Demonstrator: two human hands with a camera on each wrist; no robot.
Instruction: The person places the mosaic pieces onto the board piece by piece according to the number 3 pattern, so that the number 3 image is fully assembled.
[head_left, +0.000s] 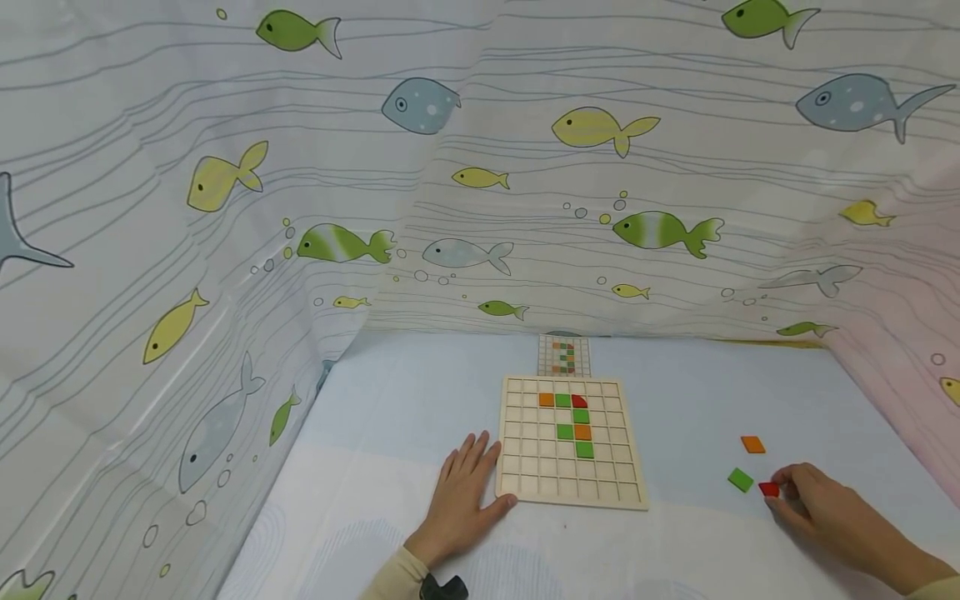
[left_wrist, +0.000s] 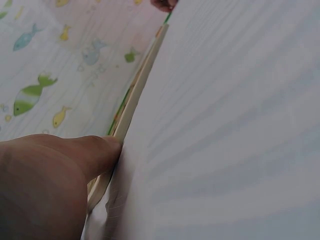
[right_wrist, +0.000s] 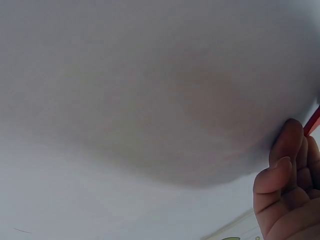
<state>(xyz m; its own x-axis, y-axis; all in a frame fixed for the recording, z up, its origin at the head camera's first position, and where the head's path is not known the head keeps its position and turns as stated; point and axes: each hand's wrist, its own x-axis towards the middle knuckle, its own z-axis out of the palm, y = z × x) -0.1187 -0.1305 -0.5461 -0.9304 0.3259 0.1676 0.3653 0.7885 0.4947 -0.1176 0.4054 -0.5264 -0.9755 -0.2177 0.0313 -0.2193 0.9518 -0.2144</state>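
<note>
A wooden grid board (head_left: 532, 467) lies on the table, with green and orange squares and one red piece (head_left: 579, 402) in its cells. At its left edge the left hand (head_left: 461, 500) rests with fingers spread; in the left wrist view that hand's thumb (left_wrist: 97, 152) touches the board's edge (left_wrist: 135, 102). Off to the right, the right hand (head_left: 832, 517) pinches a red piece (head_left: 769, 489) between thumb and fingers. The right wrist view has the right hand (right_wrist: 287, 185) beside a sliver of the red piece (right_wrist: 312, 121). Close by lie a green square (head_left: 741, 479) and an orange square (head_left: 753, 444).
Behind the board is a small pattern card (head_left: 546, 357) showing a grid with coloured squares. A fish-patterned sheet (head_left: 525, 208) hangs at the back and sides of the pale table cover (head_left: 420, 375). A dark strap (head_left: 444, 588) is on the left wrist.
</note>
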